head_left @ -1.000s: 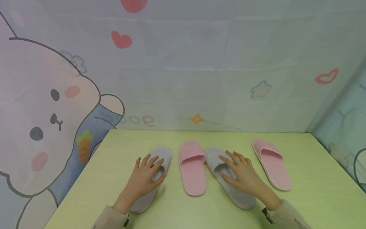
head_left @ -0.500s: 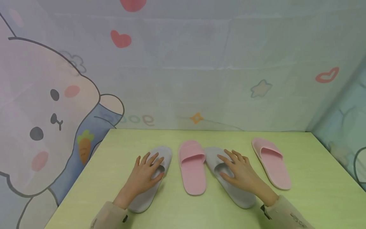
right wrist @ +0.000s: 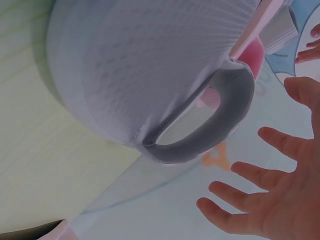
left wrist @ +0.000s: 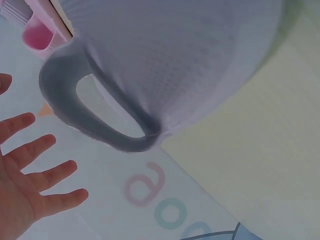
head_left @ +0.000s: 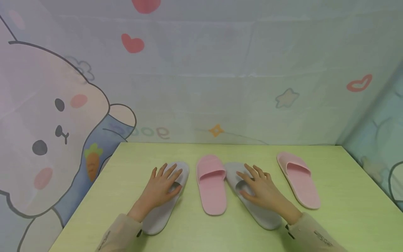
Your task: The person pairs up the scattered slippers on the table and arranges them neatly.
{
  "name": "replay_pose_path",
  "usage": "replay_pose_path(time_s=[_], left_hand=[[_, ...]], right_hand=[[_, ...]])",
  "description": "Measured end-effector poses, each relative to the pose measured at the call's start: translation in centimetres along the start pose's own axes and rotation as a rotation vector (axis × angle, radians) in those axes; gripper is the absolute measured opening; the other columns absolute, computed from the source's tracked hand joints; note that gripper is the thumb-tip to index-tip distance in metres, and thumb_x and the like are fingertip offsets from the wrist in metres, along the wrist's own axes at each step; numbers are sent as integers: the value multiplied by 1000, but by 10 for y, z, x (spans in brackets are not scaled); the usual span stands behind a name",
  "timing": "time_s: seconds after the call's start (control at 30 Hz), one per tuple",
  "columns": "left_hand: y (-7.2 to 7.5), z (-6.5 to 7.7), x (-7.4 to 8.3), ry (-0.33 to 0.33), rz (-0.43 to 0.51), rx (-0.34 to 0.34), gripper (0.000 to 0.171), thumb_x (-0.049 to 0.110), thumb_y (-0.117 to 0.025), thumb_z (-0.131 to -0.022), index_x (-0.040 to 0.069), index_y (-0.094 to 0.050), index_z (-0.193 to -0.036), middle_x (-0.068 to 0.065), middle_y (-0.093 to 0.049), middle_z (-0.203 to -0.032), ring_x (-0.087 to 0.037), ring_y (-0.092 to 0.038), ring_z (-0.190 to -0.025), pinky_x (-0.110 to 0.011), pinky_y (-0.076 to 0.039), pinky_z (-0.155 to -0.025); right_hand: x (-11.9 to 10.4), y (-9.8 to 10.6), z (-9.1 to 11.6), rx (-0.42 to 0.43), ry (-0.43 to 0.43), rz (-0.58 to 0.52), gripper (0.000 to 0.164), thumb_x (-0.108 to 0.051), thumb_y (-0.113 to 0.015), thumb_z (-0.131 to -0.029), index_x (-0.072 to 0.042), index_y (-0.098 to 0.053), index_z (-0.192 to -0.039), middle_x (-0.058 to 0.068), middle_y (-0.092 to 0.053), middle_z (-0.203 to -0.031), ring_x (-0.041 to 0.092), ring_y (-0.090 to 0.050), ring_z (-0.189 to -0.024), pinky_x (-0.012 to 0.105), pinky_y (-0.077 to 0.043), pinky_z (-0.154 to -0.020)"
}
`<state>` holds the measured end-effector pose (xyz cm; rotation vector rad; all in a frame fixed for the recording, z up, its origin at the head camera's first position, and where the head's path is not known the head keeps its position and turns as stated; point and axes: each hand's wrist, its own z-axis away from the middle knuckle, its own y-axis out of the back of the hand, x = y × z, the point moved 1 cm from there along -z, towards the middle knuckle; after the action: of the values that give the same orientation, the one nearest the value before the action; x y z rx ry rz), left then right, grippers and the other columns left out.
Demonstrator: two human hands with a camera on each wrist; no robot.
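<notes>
Over the left grey slipper (head_left: 158, 220) hovers my left hand (head_left: 160, 189), fingers spread and slightly bent. My right hand (head_left: 262, 190), likewise spread, is over the right grey slipper (head_left: 266, 220). Each hand hides part of its slipper's strap in the head view. The left wrist view has the fingers (left wrist: 55, 177) apart from the grey slipper (left wrist: 175, 55), with a gap between. In the right wrist view the fingers (right wrist: 250, 197) also stand off from the other grey slipper (right wrist: 145, 65). Neither hand holds anything.
A pink slipper (head_left: 214, 197) lies between the grey ones, its strap side against the right grey slipper. Another pink slipper (head_left: 303, 187) lies farther right, toes slanting left. All are on a yellow-green table (head_left: 346, 196), backed by a cartoon-printed cloth (head_left: 201, 52).
My left hand has shifted slightly up and right, and my right hand slightly left, both over the grey slippers. The slippers themselves have stayed where they were.
</notes>
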<state>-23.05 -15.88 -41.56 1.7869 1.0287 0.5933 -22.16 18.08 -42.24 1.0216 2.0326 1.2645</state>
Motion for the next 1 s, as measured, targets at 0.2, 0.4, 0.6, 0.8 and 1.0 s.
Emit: replay_pose_path(time_s=[0.2,0.4,0.6,0.8,1.0], left_hand=[[-4,-4,-5,19,4,-42,50,41,-57,-83,17,-51,-126,-10,-48,-132,-41,-42,-120,-62,-34,-91],[-9,-5,-9,18,28,-52,50,42,-56,-84,16,-50,-126,-11,-47,-133,-42,-42,-120,-62,-34,-91],[-12,-6,-10,38,40,-92,53,43,-55,-84,16,-48,-129,-11,-45,-135,-42,-40,-121,-62,-33,-92],[-12,-6,-10,38,54,-98,52,43,-54,-84,17,-48,-129,-11,-46,-135,-43,-40,-121,-62,-33,-92],[-11,-6,-10,24,46,-108,52,43,-54,-84,16,-48,-129,-11,-46,-134,-43,-41,-120,-62,-34,-91]], right_hand=[[1,-1,-4,-12,-2,-2,57,-36,-64,-78,-18,-47,-129,21,-39,-136,47,-39,-117,57,-40,-78],[2,-4,-7,-11,15,3,56,-36,-64,-78,-17,-48,-128,22,-40,-134,48,-41,-115,57,-43,-73],[3,-8,-10,-37,1,-21,55,-37,-63,-79,-17,-47,-128,22,-39,-136,48,-40,-117,58,-43,-73],[3,-9,-12,-92,-33,-52,57,-38,-62,-80,-17,-46,-130,22,-36,-138,47,-38,-118,59,-42,-74],[4,-12,-13,-111,-49,-72,56,-38,-61,-80,-16,-46,-129,22,-36,-138,48,-38,-118,60,-42,-75]])
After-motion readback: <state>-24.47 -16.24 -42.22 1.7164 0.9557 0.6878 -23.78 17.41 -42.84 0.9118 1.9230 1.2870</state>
